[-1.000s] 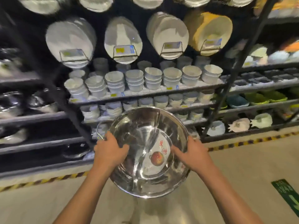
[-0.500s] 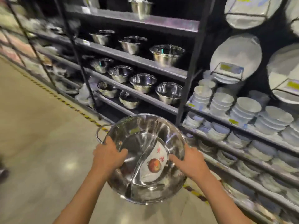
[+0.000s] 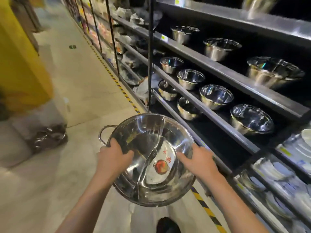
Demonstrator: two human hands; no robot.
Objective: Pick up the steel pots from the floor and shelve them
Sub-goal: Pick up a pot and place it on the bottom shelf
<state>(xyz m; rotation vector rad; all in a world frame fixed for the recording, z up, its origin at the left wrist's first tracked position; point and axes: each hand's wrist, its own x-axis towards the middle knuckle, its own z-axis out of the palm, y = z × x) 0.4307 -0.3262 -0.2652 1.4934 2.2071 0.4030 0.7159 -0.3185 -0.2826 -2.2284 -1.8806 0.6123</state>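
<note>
I've got both hands on the pot (image 3: 151,158), held in the air over the floor (image 3: 70,101) w/ its open side tilted toward me. Left hand (image 3: 114,156) grip is clamped on the near-left rim, thumb inside, just below the loop handle (image 3: 105,132); right hand (image 3: 198,159) grip is clamped on the right rim, fingers over the edge. Pot has a curved divider through the middle and a label (image 3: 161,165) w/ a red picture stuck inside the right half. Floor is pale, shiny concrete w/ a yellow-black stripe (image 3: 117,81) running along the foot of the racks. To my right stands a dark rack (image 3: 218,68) w/ grey shelves, black uprights, rows of steel bowls (image 3: 216,96) on approx. three levels, all upright and spaced apart. The shelf nearest the pot, low down, shows bare black board (image 3: 223,140) beside two bowls. Further right, stacked white plates (image 3: 282,169), blurred. Down the aisle more racks hold wrapped goods, too blurred to tell. On the left a yellow block (image 3: 20,64) sits over a clear bag of dark stuff (image 3: 48,137). A dark shoe (image 3: 168,225) shows at bottom.
</note>
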